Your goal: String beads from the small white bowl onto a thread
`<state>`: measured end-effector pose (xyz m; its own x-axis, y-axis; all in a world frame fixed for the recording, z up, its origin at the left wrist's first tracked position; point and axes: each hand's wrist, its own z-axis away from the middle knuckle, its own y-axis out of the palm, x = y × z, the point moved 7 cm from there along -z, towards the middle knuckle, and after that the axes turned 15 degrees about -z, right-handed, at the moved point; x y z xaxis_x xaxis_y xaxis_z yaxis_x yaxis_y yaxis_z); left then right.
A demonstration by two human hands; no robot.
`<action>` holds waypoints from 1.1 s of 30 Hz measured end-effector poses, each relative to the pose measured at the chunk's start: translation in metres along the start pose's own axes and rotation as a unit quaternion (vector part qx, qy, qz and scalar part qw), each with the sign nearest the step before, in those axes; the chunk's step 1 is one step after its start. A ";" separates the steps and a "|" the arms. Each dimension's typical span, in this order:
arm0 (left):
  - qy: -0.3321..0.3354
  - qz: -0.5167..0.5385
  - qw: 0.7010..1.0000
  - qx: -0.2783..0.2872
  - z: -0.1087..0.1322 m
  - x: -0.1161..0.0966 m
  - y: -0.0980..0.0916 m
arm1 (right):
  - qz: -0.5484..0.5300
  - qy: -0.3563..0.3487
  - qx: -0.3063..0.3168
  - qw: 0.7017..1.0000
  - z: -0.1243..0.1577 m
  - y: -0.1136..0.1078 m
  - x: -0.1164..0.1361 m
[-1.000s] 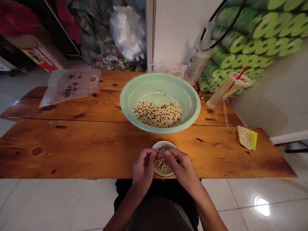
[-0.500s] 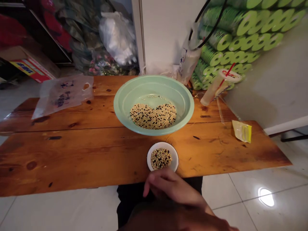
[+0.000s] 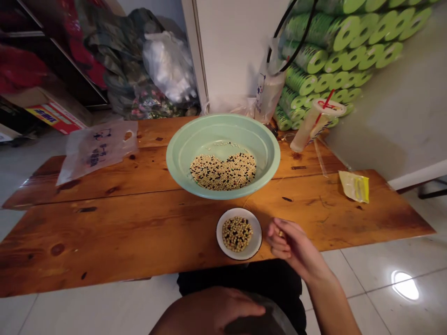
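Right grip (image 3: 291, 244) closed on bead (image 3: 281, 233) beside bowl (image 3: 257, 236), left grip (image 3: 240, 308) unclear, basin (image 3: 223, 124), cup (image 3: 310, 125) beyond

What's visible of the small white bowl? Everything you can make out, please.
The small white bowl is round and shallow, with a thin dark line round its rim; it looks like enamel, though that's unsure. It sits upright on the wooden table, close to the person's edge, apart from the green basin beyond. Cream and dark beads cover its middle, leaving bare sides. The right hand is beside it, apparently not touching.
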<state>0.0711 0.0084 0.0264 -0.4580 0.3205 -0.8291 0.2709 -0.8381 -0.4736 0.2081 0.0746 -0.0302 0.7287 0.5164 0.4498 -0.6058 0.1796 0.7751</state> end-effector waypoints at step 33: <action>-0.198 -0.380 0.798 -0.423 -0.043 0.067 -0.056 | -0.274 -0.090 -0.156 0.945 -0.006 -0.066 0.011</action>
<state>0.0614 0.0960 -0.0150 -0.9488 0.2887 -0.1278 0.1858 0.1835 -0.9653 0.2541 0.0733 -0.0789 0.9857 0.1288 0.1083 -0.1658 0.6313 0.7576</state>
